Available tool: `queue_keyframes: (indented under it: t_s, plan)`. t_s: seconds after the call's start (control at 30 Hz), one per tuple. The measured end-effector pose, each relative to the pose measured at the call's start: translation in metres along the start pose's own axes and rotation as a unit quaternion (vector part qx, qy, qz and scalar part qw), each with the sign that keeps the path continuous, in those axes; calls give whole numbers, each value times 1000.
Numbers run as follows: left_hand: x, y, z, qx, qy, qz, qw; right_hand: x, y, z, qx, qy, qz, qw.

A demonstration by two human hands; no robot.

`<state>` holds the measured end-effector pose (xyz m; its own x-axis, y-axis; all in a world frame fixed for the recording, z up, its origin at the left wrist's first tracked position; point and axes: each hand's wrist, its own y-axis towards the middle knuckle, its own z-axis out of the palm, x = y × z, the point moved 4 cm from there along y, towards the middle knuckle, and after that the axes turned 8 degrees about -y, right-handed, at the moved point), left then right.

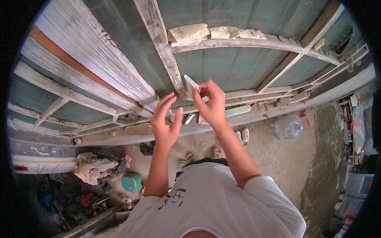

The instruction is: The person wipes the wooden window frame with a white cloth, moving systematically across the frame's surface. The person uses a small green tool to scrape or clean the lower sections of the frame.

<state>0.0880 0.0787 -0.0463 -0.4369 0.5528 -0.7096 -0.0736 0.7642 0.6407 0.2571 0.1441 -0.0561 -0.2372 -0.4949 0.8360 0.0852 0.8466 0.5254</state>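
Observation:
My right hand (212, 104) pinches a small, flat white folded piece (191, 83) between thumb and fingers, in front of the window frame; its material is unclear. My left hand (164, 123) is raised beside it with fingers apart and holds nothing. Behind both hands stands a wooden window frame (172, 64) with worn white paint and greenish mesh screens (220, 70). Below them on the sill (140, 131) lie a small white-and-dark object (189, 119), partly hidden printed paper (203, 120) and a long pale green object (238, 111).
Folded tan paper (189, 34) rests along a crossbar above. A large clear plastic bottle (288, 127) and white shoes (245, 137) are on the concrete floor (276, 166). To the left are heaped cloths (93, 168) and a teal stool (132, 182); cluttered shelves (355, 128) line the right.

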Motion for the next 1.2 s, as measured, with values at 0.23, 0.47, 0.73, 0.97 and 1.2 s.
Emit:
queue_keyframes:
  t_s: [0.23, 0.47, 0.73, 0.97, 1.2]
  plan:
    - [0, -6, 9, 61, -45, -56, 996, 8, 3, 3, 21, -11, -28, 999]
    - [0, -5, 12, 70, -51, -60, 994, -12, -15, 2, 62, -33, 2, 998]
    - [-2, -2, 10, 74, -44, -52, 995, -5, -4, 1, 51, -53, -48, 996]
    - [1, -3, 9, 65, -55, -55, 995, -24, -13, -9, 107, -96, -18, 989]
    - [1, -3, 11, 56, -49, -58, 996, -21, -14, -16, 22, -153, -133, 979]
